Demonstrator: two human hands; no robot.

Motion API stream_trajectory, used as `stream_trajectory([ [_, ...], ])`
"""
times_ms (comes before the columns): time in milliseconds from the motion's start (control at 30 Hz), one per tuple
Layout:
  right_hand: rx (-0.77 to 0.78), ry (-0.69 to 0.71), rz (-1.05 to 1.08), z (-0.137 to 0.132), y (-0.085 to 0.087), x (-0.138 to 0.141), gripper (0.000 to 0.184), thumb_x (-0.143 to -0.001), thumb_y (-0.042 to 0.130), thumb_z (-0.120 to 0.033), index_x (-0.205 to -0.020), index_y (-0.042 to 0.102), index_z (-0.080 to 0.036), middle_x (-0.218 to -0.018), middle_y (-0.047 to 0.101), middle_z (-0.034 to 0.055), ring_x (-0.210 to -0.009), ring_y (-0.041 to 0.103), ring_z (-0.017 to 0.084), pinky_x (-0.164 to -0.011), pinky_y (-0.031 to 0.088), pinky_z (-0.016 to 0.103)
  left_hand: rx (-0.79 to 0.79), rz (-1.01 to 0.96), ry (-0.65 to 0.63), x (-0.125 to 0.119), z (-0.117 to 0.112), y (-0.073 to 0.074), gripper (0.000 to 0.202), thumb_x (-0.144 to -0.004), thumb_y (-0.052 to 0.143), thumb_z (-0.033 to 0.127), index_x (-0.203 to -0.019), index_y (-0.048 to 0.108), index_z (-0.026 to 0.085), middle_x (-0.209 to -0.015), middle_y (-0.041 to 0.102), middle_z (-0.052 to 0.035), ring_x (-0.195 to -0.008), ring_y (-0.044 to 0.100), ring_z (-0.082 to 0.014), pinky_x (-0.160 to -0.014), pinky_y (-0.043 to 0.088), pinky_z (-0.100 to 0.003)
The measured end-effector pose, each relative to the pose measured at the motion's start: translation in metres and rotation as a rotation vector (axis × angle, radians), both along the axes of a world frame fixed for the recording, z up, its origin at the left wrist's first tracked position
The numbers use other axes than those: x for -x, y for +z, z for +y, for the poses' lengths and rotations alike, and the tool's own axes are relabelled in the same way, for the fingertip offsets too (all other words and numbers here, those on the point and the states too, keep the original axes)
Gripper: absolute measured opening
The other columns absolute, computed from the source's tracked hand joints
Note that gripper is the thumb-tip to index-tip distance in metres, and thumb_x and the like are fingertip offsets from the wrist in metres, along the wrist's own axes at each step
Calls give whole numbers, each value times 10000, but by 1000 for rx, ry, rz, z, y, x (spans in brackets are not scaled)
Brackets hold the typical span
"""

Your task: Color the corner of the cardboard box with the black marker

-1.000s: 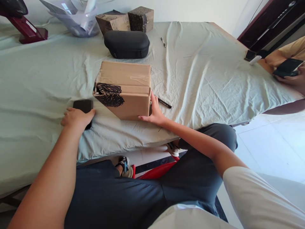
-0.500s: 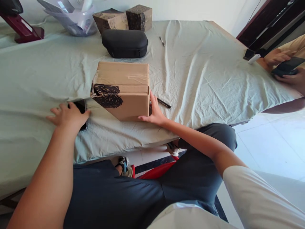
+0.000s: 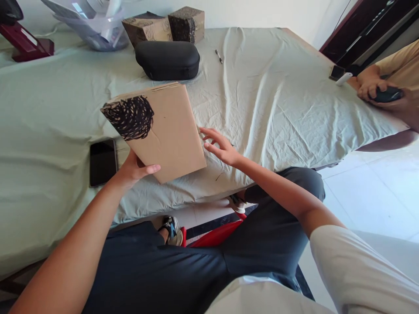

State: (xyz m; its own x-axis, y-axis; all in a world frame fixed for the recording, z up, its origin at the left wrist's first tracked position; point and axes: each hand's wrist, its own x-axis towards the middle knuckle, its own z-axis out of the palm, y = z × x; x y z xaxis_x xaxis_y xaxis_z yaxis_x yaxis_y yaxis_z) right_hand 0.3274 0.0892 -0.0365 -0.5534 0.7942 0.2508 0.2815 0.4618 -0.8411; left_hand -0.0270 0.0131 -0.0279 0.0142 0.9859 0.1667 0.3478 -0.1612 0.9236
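Note:
A brown cardboard box with a black scribbled patch on one corner is tilted in front of me on the cloth. My left hand grips its lower left edge, thumb on the front face and the other fingers hidden behind. Just off the box's right edge is my right hand, fingers apart and holding nothing; whether a fingertip touches the box I cannot tell. Left of the box a black smartphone lies flat. The black pen near my right hand is almost wholly hidden.
Behind the box are a black zip case, two small scribbled cartons and a clear plastic basket. A dark red stand is at far left. A thin pen lies further back. At right, another person's hands hold a dark object.
My left hand has left the smartphone and taken hold of the box. The box has tipped and turned, its front face now showing more. My right hand has let go of it.

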Motion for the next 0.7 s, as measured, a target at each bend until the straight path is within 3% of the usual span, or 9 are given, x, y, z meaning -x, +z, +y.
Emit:
stream_trajectory([
  [133, -149, -269, -337, 20, -5, -26, 478, -1055, 631, -507, -1391, 769, -196, -1293, 785, 185, -1222, 693, 395, -1145, 558, 619, 126, -111, 74, -1, 3, 2, 1166, -414, 1039, 790, -1312, 585, 201, -1378, 759, -246, -1351, 729, -433, -1150, 635, -635],
  [300, -173, -353, -607, 27, -15, -26, 341, -1012, 634, -310, -1296, 769, -177, -1295, 766, 212, -1238, 672, 409, -1115, 571, 611, 107, -98, 49, -1, 3, -1, 1122, -477, 1031, 775, -1333, 581, 208, -1394, 753, -238, -1362, 723, -421, -1098, 660, -576],
  [433, -144, -351, -622, 29, -14, -17, 326, -996, 670, -314, -1275, 771, -178, -1265, 765, 211, -1196, 692, 403, -1081, 591, 598, 113, -132, 55, 0, 4, -2, 1100, -469, 1055, 745, -1315, 593, 215, -1419, 757, -237, -1349, 728, -416, -1103, 656, -568],
  [567, -151, -382, -498, 24, -5, -17, 368, -1012, 677, -382, -1296, 783, -174, -1326, 754, 222, -1270, 683, 420, -1157, 559, 637, 125, -131, 81, -3, 2, 1, 1128, -457, 1034, 763, -1319, 593, 183, -1410, 748, -260, -1374, 717, -437, -1106, 661, -574],
  [633, -168, -305, -341, 17, 2, -19, 450, -1052, 636, -501, -1345, 784, -194, -1344, 766, 200, -1298, 683, 408, -1202, 543, 643, 149, -131, 67, -7, -3, 4, 1117, -500, 983, 822, -1333, 613, 177, -1410, 750, -264, -1417, 703, -458, -1154, 640, -598],
  [700, -142, -142, -170, 8, 10, -21, 624, -1074, 583, -653, -1514, 733, -237, -1451, 760, 167, -1345, 690, 389, -1225, 551, 630, 188, -141, 46, -12, -9, 9, 1116, -537, 934, 893, -1352, 644, 188, -1393, 767, -256, -1464, 685, -474, -1213, 605, -624],
])
